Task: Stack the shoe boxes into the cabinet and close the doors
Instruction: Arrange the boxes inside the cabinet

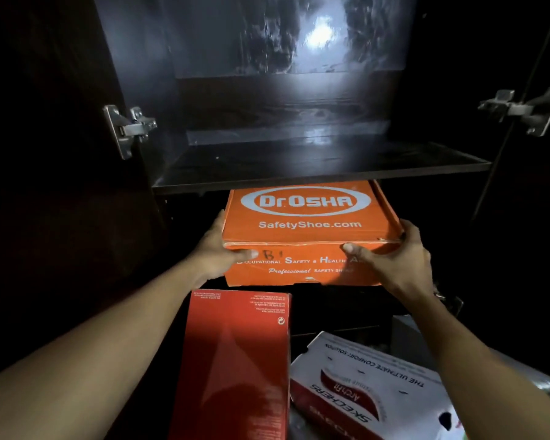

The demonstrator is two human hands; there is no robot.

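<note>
An orange shoe box (308, 223) marked "Dr.Osha" sits partly inside the dark cabinet, in the space under the shelf (299, 173). My left hand (219, 249) grips its left front corner, thumb on the front face. My right hand (397, 255) grips its right front corner the same way. Below, closer to me, lie a red shoe box (235, 360) and a white Skechers shoe box (372, 385), neither one touched. Both cabinet doors stand open.
The shelf above the orange box holds nothing, and light glares off the cabinet's back wall (318, 36). Metal hinges show on the left side (127, 128) and the right side (527, 106). The surroundings are very dark.
</note>
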